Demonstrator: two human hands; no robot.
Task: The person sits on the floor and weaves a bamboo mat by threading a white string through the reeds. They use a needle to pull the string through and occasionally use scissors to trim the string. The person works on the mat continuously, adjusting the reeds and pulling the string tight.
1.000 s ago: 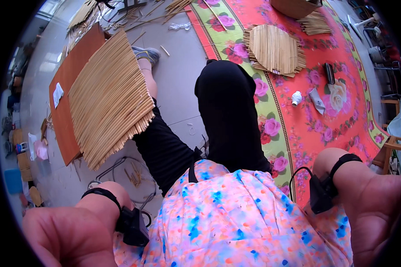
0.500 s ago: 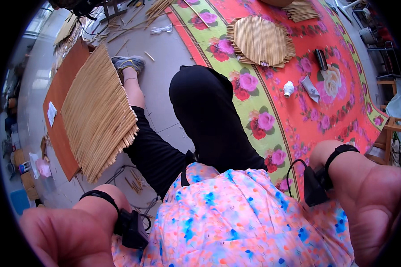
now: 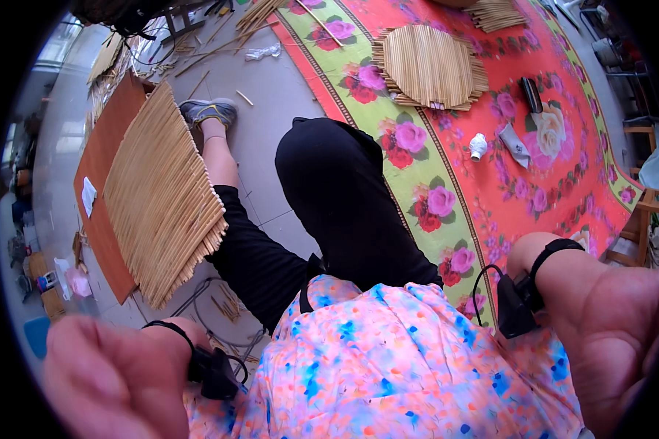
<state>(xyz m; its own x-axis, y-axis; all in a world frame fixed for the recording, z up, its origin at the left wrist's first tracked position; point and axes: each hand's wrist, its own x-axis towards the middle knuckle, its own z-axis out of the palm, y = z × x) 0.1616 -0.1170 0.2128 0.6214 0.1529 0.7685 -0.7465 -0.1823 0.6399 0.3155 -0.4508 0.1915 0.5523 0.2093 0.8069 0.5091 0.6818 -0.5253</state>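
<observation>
My left hand (image 3: 110, 373) is raised at the lower left, palm partly in view, its fingers curled and smeared by motion. My right hand (image 3: 615, 336) is at the lower right, palm up, its fingers cut off by the dark rim. A black strapped device (image 3: 516, 300) sits on each wrist. My lap is covered by a pink and blue speckled cloth (image 3: 388, 358), between both hands. Beyond it, a slatted mat of thin sticks (image 3: 157, 194) leans over a brown board (image 3: 99, 186), beside my outstretched leg (image 3: 220, 157).
A red and green floral mat (image 3: 534, 212) covers the right floor, bearing a round stick panel (image 3: 428, 66), a stick bundle (image 3: 498, 14), a white spool (image 3: 478, 146), a grey pouch (image 3: 515, 146) and a black case (image 3: 531, 95). Loose sticks and cords lie behind. A wooden chair (image 3: 648, 212) stands right.
My left hand has lifted slightly in the last half second. Over the second the view has shifted, so my bent knee and the floral mat sit further left in the picture.
</observation>
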